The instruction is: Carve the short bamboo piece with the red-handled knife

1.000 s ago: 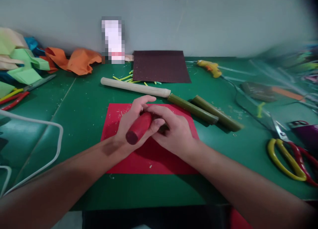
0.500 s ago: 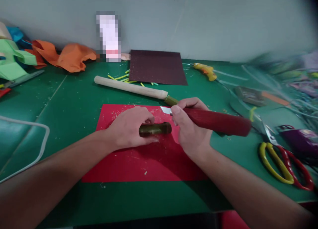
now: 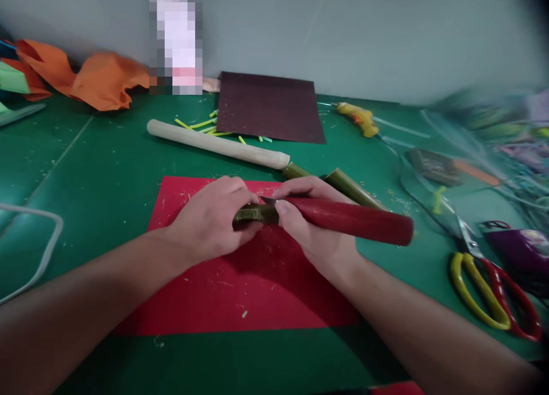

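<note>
My left hand [image 3: 218,215] is closed round a short piece of green bamboo [image 3: 251,214], held level above a red sheet [image 3: 240,300] strewn with pale shavings. A knife with a thick red handle [image 3: 351,219] is gripped in my right hand [image 3: 313,223]. Its short blade [image 3: 268,200] lies at the upper side of the bamboo, close to my left fingertips; whether it cuts in, I cannot tell. My right thumb rests by the bamboo's right end. Behind my hands lie a pale wooden rod [image 3: 218,146] and a split bamboo length [image 3: 355,189].
On the green table [image 3: 107,160] lie a dark brown sheet [image 3: 270,106], a yellow glue gun [image 3: 358,118] and, at right, scissors with yellow and red handles [image 3: 484,292]. Crumpled orange paper [image 3: 107,80] sits at back left. A blurred-out upright object [image 3: 178,43] stands by the wall.
My right hand has brought the knife left and down to the bamboo, and its blade now meets the bamboo's upper side. The view has shifted slightly.
</note>
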A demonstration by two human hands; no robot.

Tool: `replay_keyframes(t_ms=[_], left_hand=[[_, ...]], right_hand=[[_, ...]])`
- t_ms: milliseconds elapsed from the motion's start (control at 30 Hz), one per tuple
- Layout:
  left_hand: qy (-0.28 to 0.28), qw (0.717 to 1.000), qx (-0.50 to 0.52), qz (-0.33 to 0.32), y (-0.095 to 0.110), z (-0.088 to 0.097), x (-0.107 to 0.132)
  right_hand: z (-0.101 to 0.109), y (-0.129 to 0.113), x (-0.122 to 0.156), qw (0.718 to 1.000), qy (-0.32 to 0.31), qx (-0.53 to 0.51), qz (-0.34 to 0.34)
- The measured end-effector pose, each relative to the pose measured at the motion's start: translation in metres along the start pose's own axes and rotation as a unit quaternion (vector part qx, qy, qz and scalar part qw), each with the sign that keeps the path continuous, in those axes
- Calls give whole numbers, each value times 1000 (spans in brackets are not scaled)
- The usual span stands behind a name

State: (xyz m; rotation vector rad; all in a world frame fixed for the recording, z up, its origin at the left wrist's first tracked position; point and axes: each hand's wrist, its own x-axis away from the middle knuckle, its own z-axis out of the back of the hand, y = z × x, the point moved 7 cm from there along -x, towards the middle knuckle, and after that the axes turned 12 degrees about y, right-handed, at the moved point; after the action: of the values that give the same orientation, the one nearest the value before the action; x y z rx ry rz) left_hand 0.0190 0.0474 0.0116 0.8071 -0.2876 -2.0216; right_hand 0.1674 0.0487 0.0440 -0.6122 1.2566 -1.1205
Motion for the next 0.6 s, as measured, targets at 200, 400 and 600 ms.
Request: replay_keyframes(t_ms=[200, 400, 600], left_hand=[[-22, 1000, 9, -13, 4, -7, 0], [-29, 998, -21, 43, 0, -8, -3], [-58, 995, -51, 67, 0, -12, -4]], right_hand=[[-8, 15, -7, 995, 3, -27, -94], [-8, 15, -10, 992, 61, -34, -109], [-12, 12, -11, 994, 52, 8, -97]])
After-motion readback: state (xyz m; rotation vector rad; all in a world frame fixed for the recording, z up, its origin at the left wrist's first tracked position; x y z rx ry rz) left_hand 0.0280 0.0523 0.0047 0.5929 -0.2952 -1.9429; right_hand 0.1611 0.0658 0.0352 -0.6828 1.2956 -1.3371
